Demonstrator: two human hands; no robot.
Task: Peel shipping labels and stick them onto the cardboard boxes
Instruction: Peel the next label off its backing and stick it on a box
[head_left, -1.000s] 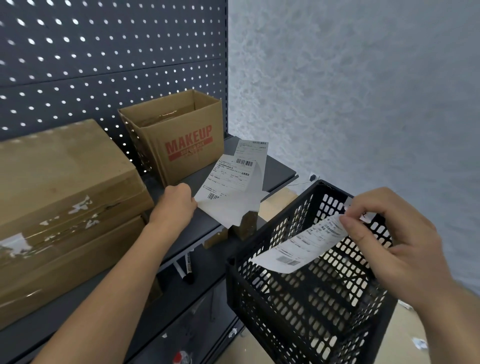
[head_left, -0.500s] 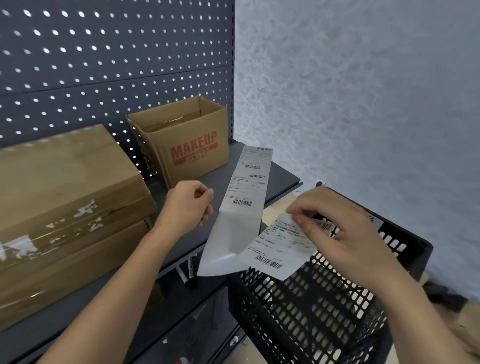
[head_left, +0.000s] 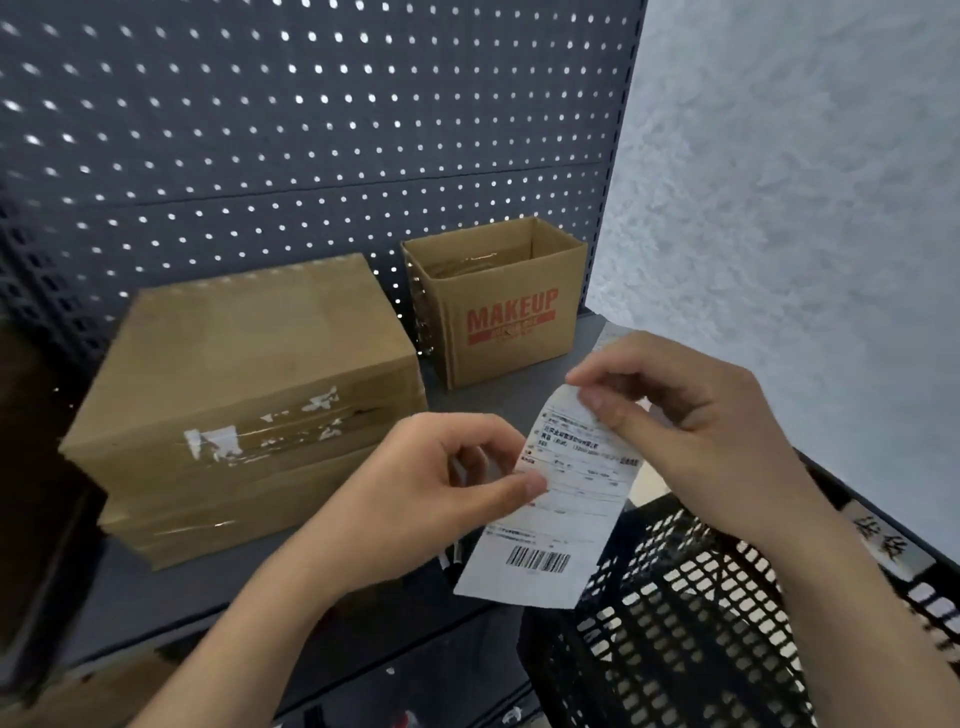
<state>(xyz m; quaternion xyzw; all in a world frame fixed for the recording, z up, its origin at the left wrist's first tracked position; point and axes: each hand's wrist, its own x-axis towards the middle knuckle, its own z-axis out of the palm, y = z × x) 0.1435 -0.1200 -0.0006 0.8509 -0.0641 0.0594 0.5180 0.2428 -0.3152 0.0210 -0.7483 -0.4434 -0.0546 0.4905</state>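
Observation:
A white shipping label (head_left: 550, 519) with a barcode at its lower end hangs upright between both hands, in front of the shelf edge. My left hand (head_left: 441, 488) pinches its left edge at mid-height. My right hand (head_left: 691, 431) pinches its top right corner, and a second strip of paper shows just behind those fingers. On the shelf stands a large closed cardboard box (head_left: 249, 395) with torn tape and label scraps on its front. To its right is a small open box (head_left: 498, 317) printed MAKEUP in red.
A dark perforated back panel (head_left: 311, 130) rises behind the grey shelf (head_left: 171, 597). A black lattice plastic crate (head_left: 701, 623) sits low at the right, under my right forearm. A pale textured wall (head_left: 805, 182) fills the right side.
Both hands have come together on one label, held upright now. The left hand moved right to meet it. The view has swung left, bringing the large box toward the centre.

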